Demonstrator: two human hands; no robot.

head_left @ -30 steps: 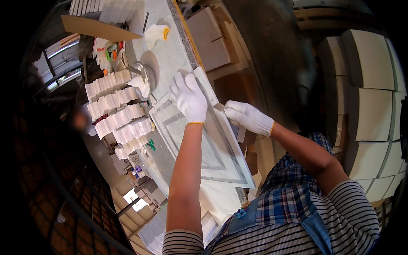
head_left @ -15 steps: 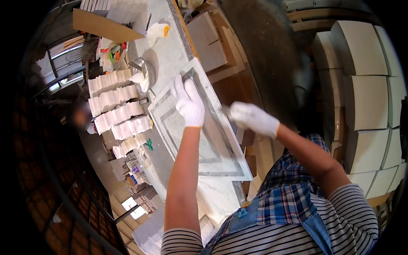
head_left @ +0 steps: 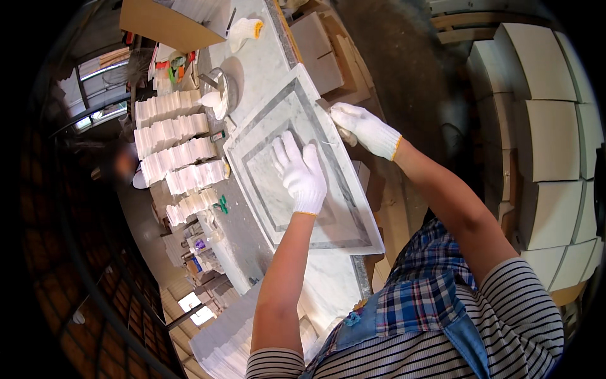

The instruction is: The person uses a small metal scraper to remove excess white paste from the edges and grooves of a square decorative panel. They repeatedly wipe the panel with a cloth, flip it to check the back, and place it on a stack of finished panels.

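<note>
A square marble panel (head_left: 252,151) with grey inlaid borders lies tilted across the worktable, its right edge jutting past the table's side. On its face rests my left hand (head_left: 300,174), in a white knitted glove, palm down with fingers spread. My right hand (head_left: 366,129), gloved alike, is closed at the panel's right edge, near the upper corner. A bit of something greyish shows by its fingers; most of it is hidden, so its kind is unclear.
Rows of stacked white strips (head_left: 167,107) stand left of the panel. Beyond are a bowl of white paste (head_left: 218,104), a loose glove (head_left: 245,31) and a brown board (head_left: 167,25). Green scissors (head_left: 222,203) lie nearby. White boxes (head_left: 558,139) are piled at right; a person stands far left.
My left hand has slid down and right over the panel, fingers spreading. My right hand has moved up along the panel's edge. The view has shifted slightly.
</note>
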